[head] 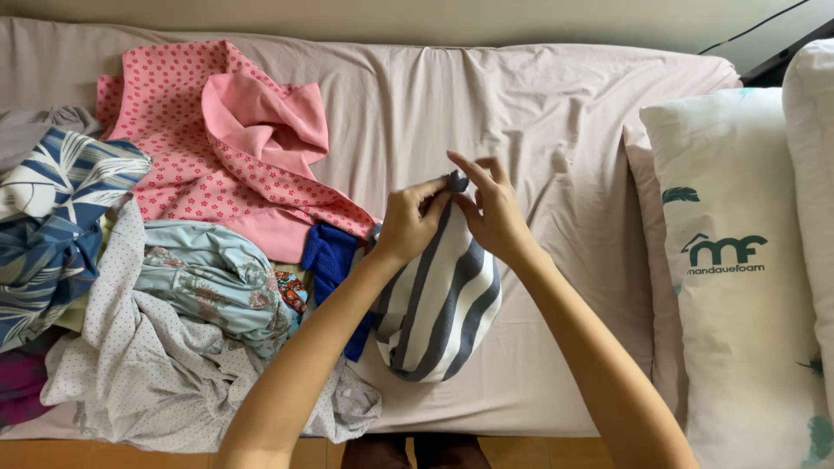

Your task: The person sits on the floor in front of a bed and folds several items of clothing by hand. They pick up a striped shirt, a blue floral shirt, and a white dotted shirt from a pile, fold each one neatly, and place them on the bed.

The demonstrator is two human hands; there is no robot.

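I see left hand and right hand both pinched on top of grey-and-white striped fabric bundle, above pale pink bedsheet; clothes heap nearby left.

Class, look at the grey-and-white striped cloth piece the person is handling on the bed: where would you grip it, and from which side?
Probably grip the grey-and-white striped cloth piece at its gathered top end, where the left hand and right hand already pinch it. Come from above: the fabric narrows to a bunch there, while the lower part spreads wide on the pale pink bedsheet.
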